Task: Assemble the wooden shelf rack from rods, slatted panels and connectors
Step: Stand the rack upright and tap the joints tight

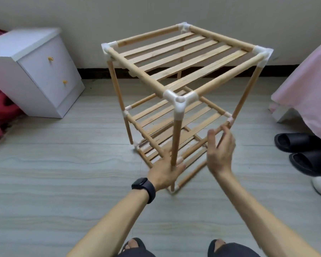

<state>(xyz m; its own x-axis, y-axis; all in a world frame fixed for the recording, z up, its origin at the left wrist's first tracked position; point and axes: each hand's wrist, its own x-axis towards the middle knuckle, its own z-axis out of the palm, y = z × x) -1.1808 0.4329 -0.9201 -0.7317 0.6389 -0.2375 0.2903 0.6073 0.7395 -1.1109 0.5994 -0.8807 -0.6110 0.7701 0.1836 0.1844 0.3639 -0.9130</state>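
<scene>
Head view: wooden shelf rack on floor, centre; three slatted tiers, white connectors at corners. White nightstand left, black slippers right, both apart. Rack upright, long axis vertical, corner toward person. Left hand grips near upright rod; right hand pinches middle-tier rod, blurred.

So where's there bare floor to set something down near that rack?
Widest bare floor lies left of the rack, between the white cabinet and the person's feet. A narrower strip runs behind the rack along the wall. The right is crowded: black slippers beside the pink bedcover.
</scene>
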